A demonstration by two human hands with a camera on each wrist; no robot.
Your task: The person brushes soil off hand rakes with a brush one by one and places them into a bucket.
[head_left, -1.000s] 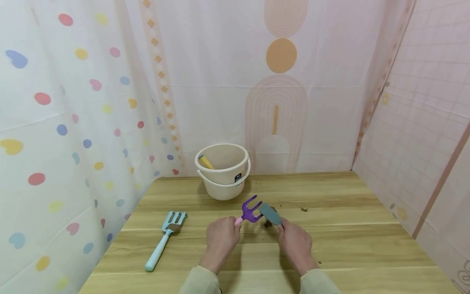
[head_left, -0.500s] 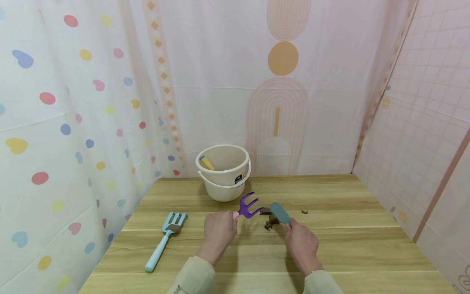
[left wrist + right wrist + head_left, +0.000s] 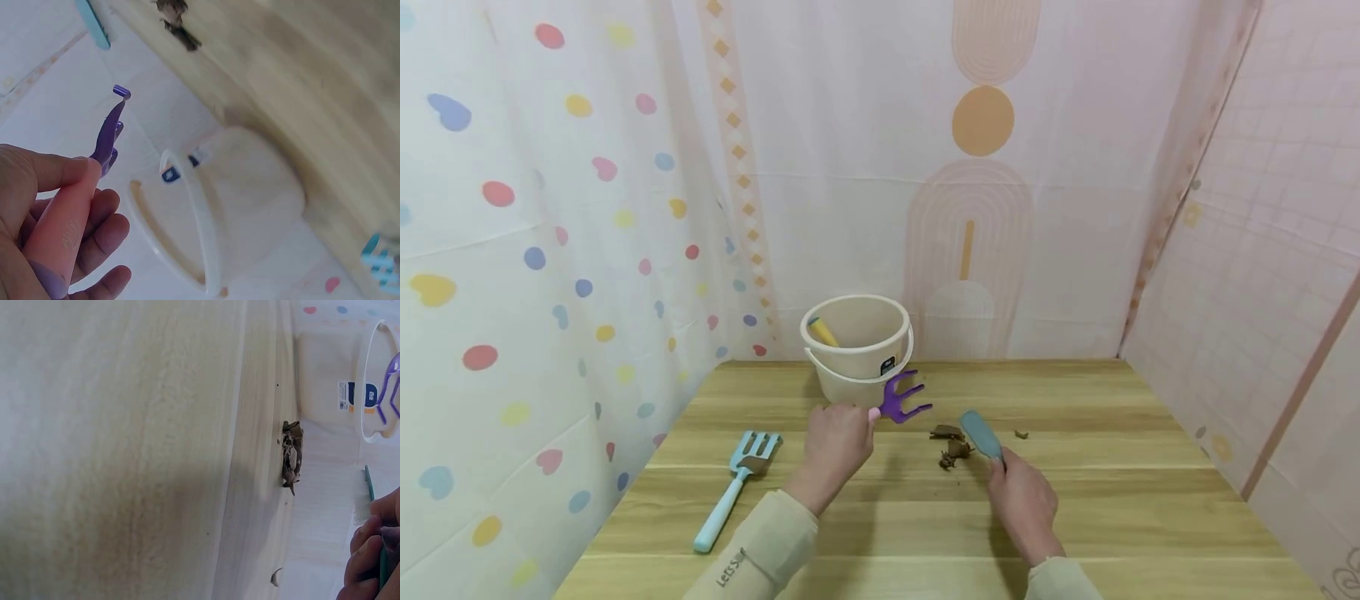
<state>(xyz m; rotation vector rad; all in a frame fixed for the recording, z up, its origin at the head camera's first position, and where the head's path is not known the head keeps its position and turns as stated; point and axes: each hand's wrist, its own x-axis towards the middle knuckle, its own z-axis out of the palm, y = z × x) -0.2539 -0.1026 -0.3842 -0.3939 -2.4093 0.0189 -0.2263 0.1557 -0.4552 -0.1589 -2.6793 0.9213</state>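
My left hand (image 3: 838, 442) grips the pink handle of a small purple hand fork (image 3: 897, 398). The fork is raised in front of the bucket's lower right side in the head view. In the left wrist view the thumb and fingers wrap the pink handle (image 3: 65, 228). My right hand (image 3: 1024, 504) holds a small blue-green trowel (image 3: 981, 433) with a flat blade, seen almost edge-on in the right wrist view. Left of that blade, a little heap of dry brown leaves (image 3: 957, 450) lies on the wooden table (image 3: 1075, 533). Neither tool visibly touches the heap.
A cream bucket (image 3: 850, 358) with its handle down stands at the back, a yellow-handled thing (image 3: 823, 332) inside. A light-blue hand fork (image 3: 730, 492) lies on the left, something brown at its tines. A stray leaf bit (image 3: 1021, 434) sits at right. Curtains hang behind and beside.
My left hand has lifted the purple fork up and left, away from the leaves. My right hand has drawn the trowel to the right, so more of the heap shows.
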